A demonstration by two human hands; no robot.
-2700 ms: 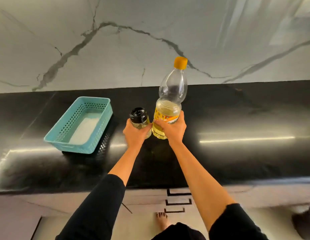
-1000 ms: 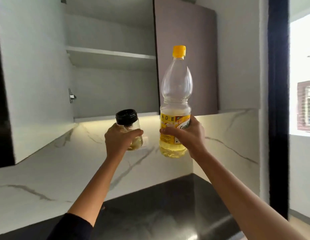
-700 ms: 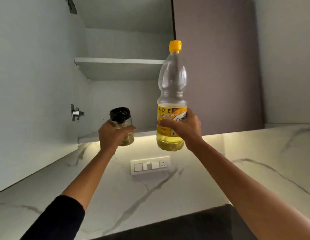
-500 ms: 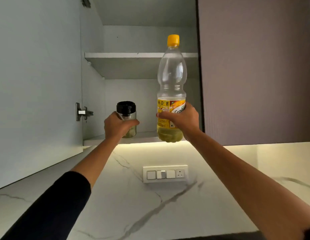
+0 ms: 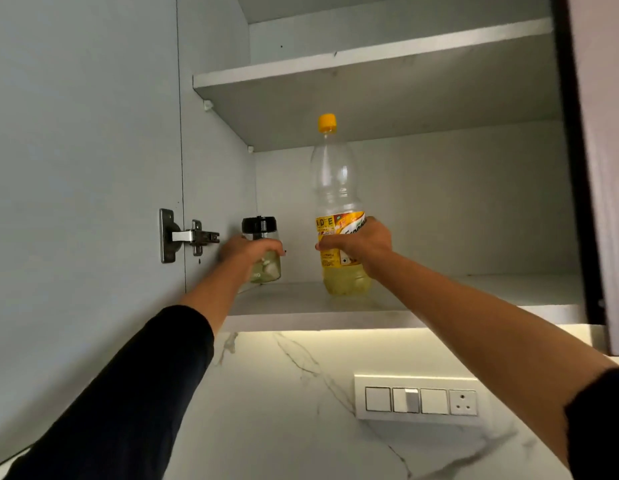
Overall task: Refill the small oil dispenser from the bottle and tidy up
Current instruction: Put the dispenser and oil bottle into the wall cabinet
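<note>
**Both hands inside the cupboard, bottle and dispenser at the lower shelf**

My left hand [image 5: 247, 251] has its fingers wrapped round the small oil dispenser [image 5: 260, 227], a clear glass jar w/ a black lid and pale oil low inside. It sits at the far left of the lower shelf [image 5: 474, 299], near the cupboard's left wall, just right of the metal hinge [image 5: 189, 234]. Little side room there.

My right hand [image 5: 361, 244] grips the bottle [image 5: 335, 181] at its yellow label, fingers curled round the front. It is tall clear plastic, ribbed and waisted, w/ a yellow cap [image 5: 327, 122] and yellow oil filling only the bottom part. It stands upright, its base at shelf level. Can't tell if either base is fully down or just above the board.

The bottle is apart from the dispenser, w/ a clear gap between. The cap comes close under the upper shelf [image 5: 370, 57], so headroom is tight. Lots of bare shelf to the right, up to the dark door edge [image 5: 574, 168].

The shelves are flat matte grey-white board w/ square front edges. The open left door [image 5: 83, 168] is smooth and pale. Below are a marble-veined wall [image 5: 284, 410] and a white switch plate [image 5: 419, 400].
</note>
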